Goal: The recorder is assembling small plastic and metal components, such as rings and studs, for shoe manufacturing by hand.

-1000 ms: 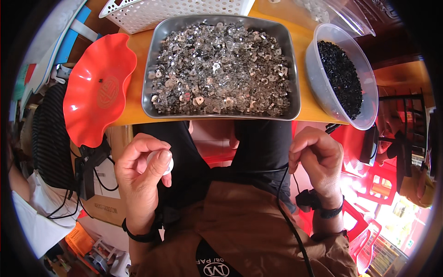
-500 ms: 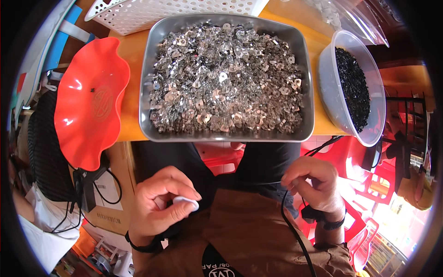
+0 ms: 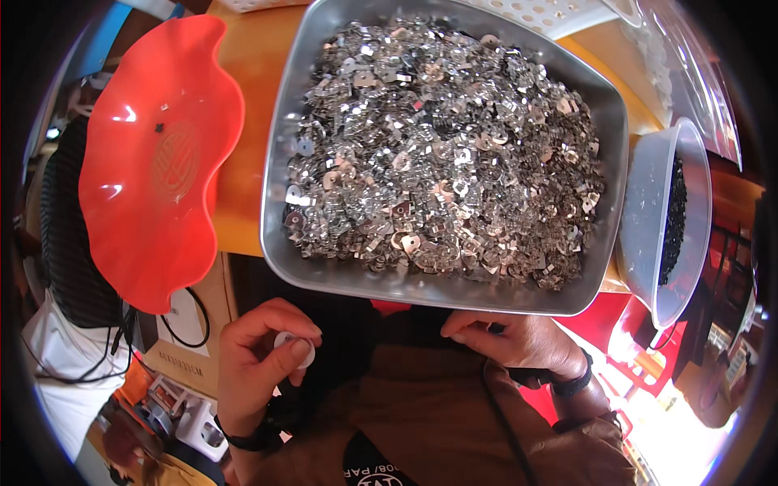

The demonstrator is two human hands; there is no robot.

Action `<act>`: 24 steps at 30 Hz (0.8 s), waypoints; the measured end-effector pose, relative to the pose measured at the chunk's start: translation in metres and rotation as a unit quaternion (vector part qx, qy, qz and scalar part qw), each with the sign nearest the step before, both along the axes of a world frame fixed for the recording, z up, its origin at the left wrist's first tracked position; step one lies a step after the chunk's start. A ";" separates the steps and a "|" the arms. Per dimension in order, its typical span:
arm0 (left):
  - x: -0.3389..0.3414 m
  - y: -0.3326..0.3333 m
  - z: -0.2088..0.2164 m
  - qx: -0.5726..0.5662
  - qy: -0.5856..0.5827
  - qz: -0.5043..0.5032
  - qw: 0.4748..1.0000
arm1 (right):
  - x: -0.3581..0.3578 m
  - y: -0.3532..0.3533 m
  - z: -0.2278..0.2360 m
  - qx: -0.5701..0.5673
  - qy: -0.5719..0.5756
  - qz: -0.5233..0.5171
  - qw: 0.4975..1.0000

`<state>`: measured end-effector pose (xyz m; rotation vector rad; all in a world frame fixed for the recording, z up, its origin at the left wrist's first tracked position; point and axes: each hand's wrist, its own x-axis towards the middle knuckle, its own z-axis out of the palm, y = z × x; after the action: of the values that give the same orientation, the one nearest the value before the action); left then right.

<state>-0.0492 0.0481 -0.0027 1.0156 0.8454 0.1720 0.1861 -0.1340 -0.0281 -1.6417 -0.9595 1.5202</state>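
Below the near edge of the metal tray [image 3: 438, 298], my left hand [image 3: 253, 356] pinches a small round white disc [image 3: 282, 338] between thumb and fingers. The disc's flat side faces up, partly covered by the thumb. My right hand [image 3: 523, 347] is closed, its thumb and forefinger pressed together just under the tray's near rim. A small dark spot shows by its fingers, but I cannot make out what they hold. Heaped in the tray are many small shiny metal and clear pieces [image 3: 454, 162], some with holes.
Left of the tray sits a red wavy-edged dish [image 3: 146, 219] with a tiny dark piece in it. A clear plastic tub [image 3: 644, 215] of black bits [image 3: 674, 227] stands at the right. Behind are a white perforated basket [image 3: 543, 14] and a clear container [image 3: 689, 73].
The view has shifted, so the tray looks larger and tilted. My left hand has turned the disc's face upward. My right hand has moved inward and up toward the tray's edge.
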 end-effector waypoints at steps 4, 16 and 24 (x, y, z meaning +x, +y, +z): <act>0.001 -0.010 -0.001 0.003 0.017 0.057 0.998 | 0.003 -0.001 -0.011 0.029 -0.072 0.053 0.996; -0.002 -0.012 -0.017 0.076 0.010 0.073 0.994 | -0.034 0.004 -0.011 0.199 -0.451 0.263 0.829; -0.017 -0.004 -0.025 0.090 0.027 0.134 0.986 | -0.056 0.056 -0.093 0.216 -0.520 0.281 0.777</act>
<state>-0.0658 0.0443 -0.0275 1.0752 1.0294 0.4586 0.1300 -0.0775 -0.1207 -1.8833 -2.3511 0.4386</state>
